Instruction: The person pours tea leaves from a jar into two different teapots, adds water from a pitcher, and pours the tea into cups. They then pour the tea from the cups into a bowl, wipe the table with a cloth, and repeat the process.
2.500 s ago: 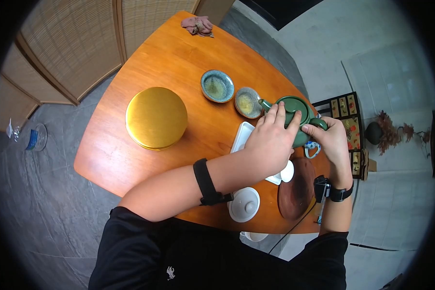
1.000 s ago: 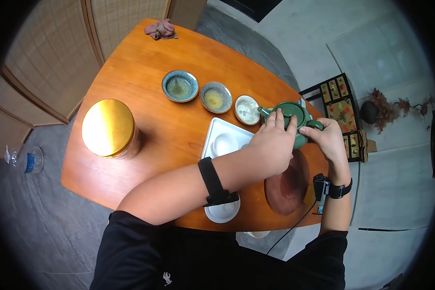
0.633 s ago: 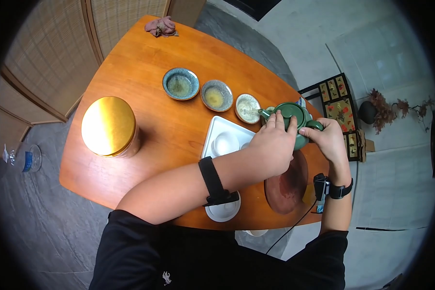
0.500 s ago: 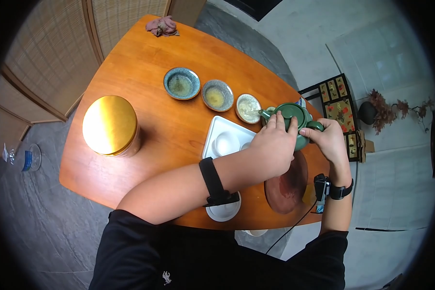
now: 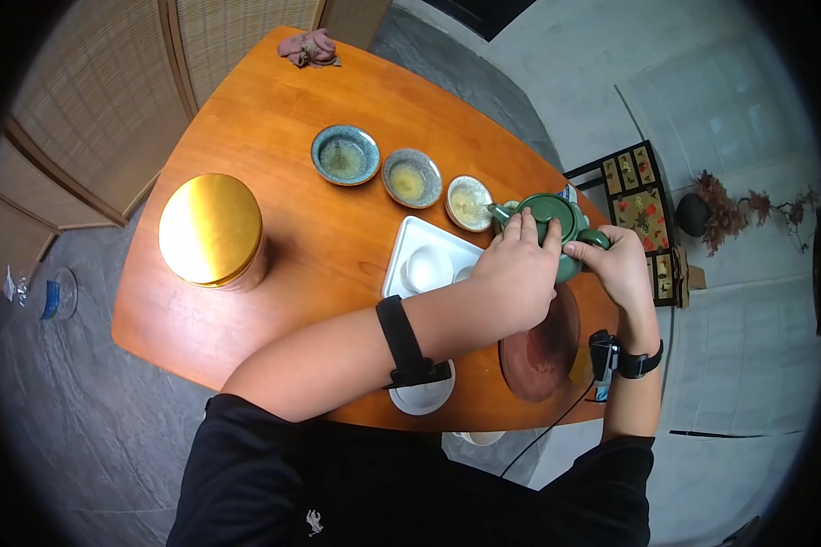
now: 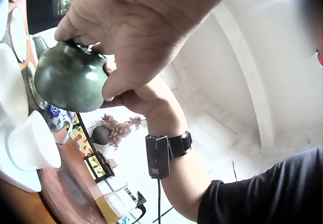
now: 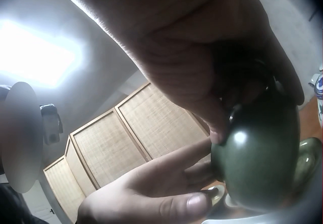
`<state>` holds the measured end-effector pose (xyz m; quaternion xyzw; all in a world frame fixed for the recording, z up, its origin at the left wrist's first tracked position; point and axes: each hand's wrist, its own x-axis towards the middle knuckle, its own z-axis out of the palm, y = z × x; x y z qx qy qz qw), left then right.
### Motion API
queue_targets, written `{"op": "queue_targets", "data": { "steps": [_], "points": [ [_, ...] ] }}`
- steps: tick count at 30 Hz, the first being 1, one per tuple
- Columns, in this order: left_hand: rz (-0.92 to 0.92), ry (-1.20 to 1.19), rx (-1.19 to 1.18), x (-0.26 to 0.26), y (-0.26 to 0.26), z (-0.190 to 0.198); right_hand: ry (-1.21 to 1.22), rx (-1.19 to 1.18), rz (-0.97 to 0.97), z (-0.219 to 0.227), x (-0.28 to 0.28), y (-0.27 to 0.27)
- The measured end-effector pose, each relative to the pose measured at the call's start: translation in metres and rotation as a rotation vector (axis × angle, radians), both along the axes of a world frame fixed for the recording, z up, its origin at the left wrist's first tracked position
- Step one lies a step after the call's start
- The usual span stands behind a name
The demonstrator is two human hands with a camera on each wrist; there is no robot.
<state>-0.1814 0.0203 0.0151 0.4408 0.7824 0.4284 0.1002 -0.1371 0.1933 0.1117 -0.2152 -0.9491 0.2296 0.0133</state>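
My right hand (image 5: pixel 624 264) grips the handle of a green teapot (image 5: pixel 570 219), thumb on top. My left hand (image 5: pixel 520 278) lies across the pot with straight fingers on its lid; its thumb (image 7: pixel 176 206) stretches out below in the right wrist view. The spout points left, its tip at the rim of a pale speckled cup (image 5: pixel 468 202) with light liquid inside. Beside that cup stand a grey cup (image 5: pixel 412 179) with yellowish tea and a larger blue-glazed cup (image 5: pixel 345 155). The left wrist view shows the round pot body (image 6: pixel 70 80) from below.
Under the left forearm sit a white tray (image 5: pixel 399 251) with a white cup (image 5: pixel 428 269), and a white lid (image 5: pixel 424 398). A brown oval board (image 5: pixel 542 356), a glass pitcher (image 6: pixel 113 206), a gold-lidded jar (image 5: pixel 211 228) and a cloth (image 5: pixel 308 47) share the table.
The teapot's spout has gone from the grey cup to the pale speckled cup, both hands moving along with it. The head view has shifted. Over the last second the hands hold nearly still.
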Motion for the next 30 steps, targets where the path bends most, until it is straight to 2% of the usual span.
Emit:
{"op": "queue_targets", "data": {
  "steps": [5,14,17,24,30],
  "points": [
    [0.011,0.059,0.022,0.002,0.000,0.003,0.062,-0.302,-0.065,-0.013,0.012,0.013],
    [0.060,0.254,-0.006,0.015,0.017,0.011,0.196,-0.578,-0.197,-0.022,0.036,0.022],
    [0.061,0.268,0.013,0.022,0.031,0.021,0.219,-0.569,-0.203,-0.010,0.047,0.031],
    [-0.044,0.187,-0.040,0.034,0.056,0.026,0.154,-0.350,-0.198,0.010,0.058,0.054],
    [-0.155,0.037,-0.102,0.030,0.067,0.020,0.100,-0.286,-0.179,-0.002,0.055,0.072]
  ]
}}
